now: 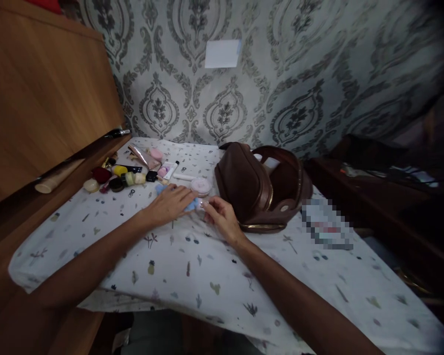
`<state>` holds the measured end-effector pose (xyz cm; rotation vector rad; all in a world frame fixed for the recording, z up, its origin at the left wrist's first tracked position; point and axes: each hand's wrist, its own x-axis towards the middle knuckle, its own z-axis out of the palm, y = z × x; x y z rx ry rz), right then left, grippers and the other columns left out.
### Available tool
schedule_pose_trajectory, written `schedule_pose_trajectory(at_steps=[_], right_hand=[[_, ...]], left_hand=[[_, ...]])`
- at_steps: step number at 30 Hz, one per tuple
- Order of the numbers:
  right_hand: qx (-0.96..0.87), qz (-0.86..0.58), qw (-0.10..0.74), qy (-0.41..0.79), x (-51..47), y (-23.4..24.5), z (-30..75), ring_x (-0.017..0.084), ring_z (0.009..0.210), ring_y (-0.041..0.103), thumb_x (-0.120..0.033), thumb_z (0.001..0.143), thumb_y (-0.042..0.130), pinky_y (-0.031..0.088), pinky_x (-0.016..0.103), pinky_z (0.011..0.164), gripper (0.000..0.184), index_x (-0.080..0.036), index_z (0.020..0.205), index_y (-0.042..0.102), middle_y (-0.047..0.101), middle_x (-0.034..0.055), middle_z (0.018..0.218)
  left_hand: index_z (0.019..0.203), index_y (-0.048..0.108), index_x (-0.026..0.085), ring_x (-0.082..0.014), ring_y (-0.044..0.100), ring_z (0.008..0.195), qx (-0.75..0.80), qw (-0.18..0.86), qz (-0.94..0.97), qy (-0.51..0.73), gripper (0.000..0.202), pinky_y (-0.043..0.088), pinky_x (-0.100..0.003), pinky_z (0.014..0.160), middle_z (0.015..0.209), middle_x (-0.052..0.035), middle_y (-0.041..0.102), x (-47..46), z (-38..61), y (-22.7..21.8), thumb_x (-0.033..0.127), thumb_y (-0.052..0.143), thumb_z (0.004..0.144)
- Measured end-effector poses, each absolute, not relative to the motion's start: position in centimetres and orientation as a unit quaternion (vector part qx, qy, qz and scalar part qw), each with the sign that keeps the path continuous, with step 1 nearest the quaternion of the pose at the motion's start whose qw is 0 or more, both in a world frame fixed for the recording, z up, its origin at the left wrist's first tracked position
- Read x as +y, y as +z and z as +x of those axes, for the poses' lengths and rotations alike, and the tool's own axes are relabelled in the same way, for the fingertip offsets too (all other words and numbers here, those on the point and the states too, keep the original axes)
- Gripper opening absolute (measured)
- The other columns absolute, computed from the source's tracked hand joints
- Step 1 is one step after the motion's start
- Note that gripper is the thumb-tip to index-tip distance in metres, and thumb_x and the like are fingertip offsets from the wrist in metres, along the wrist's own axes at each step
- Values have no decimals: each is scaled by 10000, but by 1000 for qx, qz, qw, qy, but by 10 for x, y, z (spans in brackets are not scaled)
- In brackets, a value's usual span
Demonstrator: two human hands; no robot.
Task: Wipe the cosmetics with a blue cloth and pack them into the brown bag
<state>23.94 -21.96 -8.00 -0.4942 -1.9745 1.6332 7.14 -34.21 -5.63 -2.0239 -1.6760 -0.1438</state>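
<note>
My left hand [171, 203] is closed over a light blue thing [191, 204] that looks soft, perhaps a cloth or packet; the palm and fingers cover much of it. At its right end my right hand [222, 217] pinches a small clear, shiny piece [202, 203] between thumb and fingers. Whether that piece is part of the blue thing I cannot tell. Just behind the hands lies a round, clear-lidded compact [201, 186]. A brown bag [240, 182] stands right of my right hand, its zipped top open with pale things inside.
Several cosmetics lie at the back left, among them a pink tube [144, 156], a white tube [168, 170] and a yellow sponge [119, 171]. A patterned white cloth [192, 266] covers the table. A wooden panel [52, 88] borders the left; a blurred-out item [327, 224] lies right.
</note>
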Motion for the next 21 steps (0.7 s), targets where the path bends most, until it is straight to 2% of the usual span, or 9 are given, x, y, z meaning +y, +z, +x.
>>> schedule_pose_trajectory(at_steps=[2, 6, 8, 11, 14, 17, 21], right_hand=[[-731, -204, 261, 597, -219, -81, 240, 109, 452, 446, -584, 812, 618, 334, 234, 442, 393, -193, 827, 576, 541, -40, 538], [-746, -199, 258, 581, -219, -82, 241, 116, 458, 453, -522, 874, 566, 348, 232, 457, 379, -207, 1082, 606, 535, -58, 544], [-747, -184, 251, 588, -219, -82, 241, 118, 478, 463, -499, 872, 572, 355, 235, 462, 399, -208, 1144, 604, 539, -52, 579], [-723, -163, 255, 621, -221, -81, 239, 120, 553, 508, -459, 795, 672, 397, 237, 492, 419, -198, 1115, 602, 591, -20, 717], [-712, -149, 258, 636, -225, -78, 238, 126, 603, 536, -432, 764, 708, 448, 248, 535, 402, -197, 1068, 587, 621, 2, 799], [-737, -142, 252, 611, -228, -76, 241, 119, 550, 528, -440, 819, 652, 436, 251, 524, 308, -198, 1002, 598, 609, -7, 746], [-752, -144, 269, 584, -225, -75, 243, 129, 523, 535, -440, 843, 589, 424, 255, 513, 249, -204, 922, 596, 605, -14, 697]], left_hand=[[1261, 560, 132, -258, 603, 1000, -632, 230, -737, -69, 432, 443, -376, 862, 1060, -118, 663, -345, 56, -56, 460, 461, 997], [1184, 608, 149, -240, 597, 951, -655, 181, -722, -125, 437, 467, -351, 826, 1011, -99, 647, -349, 35, -59, 490, 397, 1010], [1157, 618, 157, -234, 603, 952, -665, 160, -713, -156, 421, 482, -347, 828, 1011, -94, 649, -348, 30, -63, 477, 383, 1018], [1154, 613, 158, -230, 621, 994, -685, 152, -686, -192, 369, 497, -351, 855, 1062, -97, 668, -346, 27, -65, 427, 398, 1022], [1161, 609, 146, -250, 631, 1000, -722, 193, -638, -187, 315, 507, -365, 833, 1066, -118, 678, -347, 29, -62, 345, 414, 1015], [1181, 605, 142, -274, 627, 992, -729, 248, -608, -193, 310, 510, -386, 819, 1041, -135, 674, -346, 47, -55, 321, 422, 1005], [1346, 482, 127, -269, 604, 1093, -611, 249, -720, -213, 431, 490, -401, 930, 1184, -158, 652, -338, 86, -56, 383, 452, 1000]])
